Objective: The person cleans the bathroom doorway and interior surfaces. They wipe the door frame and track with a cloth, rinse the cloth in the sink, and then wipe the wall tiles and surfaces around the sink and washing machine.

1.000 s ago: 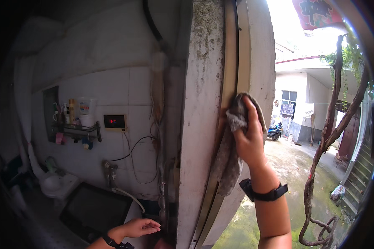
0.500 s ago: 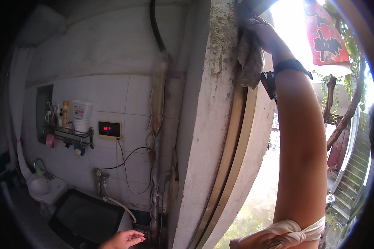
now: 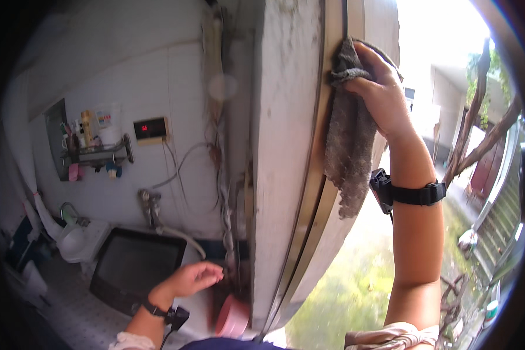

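Note:
My right hand [image 3: 382, 87] is raised at the upper right, its fingers closed round a worn grey cloth [image 3: 353, 137]. The cloth is pressed against the gold-coloured metal door frame [image 3: 315, 192], and its long end hangs down over the frame and the pale edge beside it. A black strap with a small device circles my right forearm. Low in the view, my left hand [image 3: 192, 280] hovers left of the wall edge with its fingers stretched out and slightly bent, holding nothing. Just to its right and below stands a pink bucket [image 3: 233, 317].
Left of the frame is a tiled washroom with a loaded wall shelf [image 3: 99, 153], a display box [image 3: 151, 130], a small basin [image 3: 76, 240], a dark-topped appliance [image 3: 135, 268] and a tap [image 3: 150, 202] with a hose. Outside, right, are branches [image 3: 478, 146] and steps [image 3: 501, 210].
My right hand has come down along the frame with the cloth, and the view has tilted lower. My left hand now shows further up, with its wrist and the pink bucket in sight.

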A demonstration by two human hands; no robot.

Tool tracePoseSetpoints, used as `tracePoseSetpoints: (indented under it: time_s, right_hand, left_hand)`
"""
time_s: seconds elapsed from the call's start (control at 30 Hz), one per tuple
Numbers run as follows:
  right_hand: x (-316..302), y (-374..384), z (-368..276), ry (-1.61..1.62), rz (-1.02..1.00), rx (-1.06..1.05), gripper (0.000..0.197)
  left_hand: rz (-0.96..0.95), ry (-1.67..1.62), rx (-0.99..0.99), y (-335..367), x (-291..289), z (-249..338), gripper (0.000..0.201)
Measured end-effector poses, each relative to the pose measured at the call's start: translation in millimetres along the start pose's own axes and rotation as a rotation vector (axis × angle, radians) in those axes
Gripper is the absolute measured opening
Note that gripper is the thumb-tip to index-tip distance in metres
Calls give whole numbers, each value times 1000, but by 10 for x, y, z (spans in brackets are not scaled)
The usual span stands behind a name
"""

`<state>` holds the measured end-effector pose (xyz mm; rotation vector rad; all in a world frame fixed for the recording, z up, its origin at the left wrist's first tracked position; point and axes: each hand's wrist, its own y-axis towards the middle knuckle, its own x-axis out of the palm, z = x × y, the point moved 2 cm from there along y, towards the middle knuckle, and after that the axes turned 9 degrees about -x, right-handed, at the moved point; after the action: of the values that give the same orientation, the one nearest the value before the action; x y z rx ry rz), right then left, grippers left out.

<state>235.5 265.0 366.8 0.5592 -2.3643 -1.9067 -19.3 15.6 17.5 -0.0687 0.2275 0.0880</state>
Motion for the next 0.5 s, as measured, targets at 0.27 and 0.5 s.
tracePoseSetpoints:
  time_s: [0.27, 0.5]
  right_hand:
    - [359, -1728, 353, -121, 45, -77, 58]
    - [778, -3130, 464, -144, 112, 77, 54]
  left_hand:
    - [40, 135, 27, 172, 210, 219, 28]
    - [80, 169, -76, 81, 194, 183, 30]
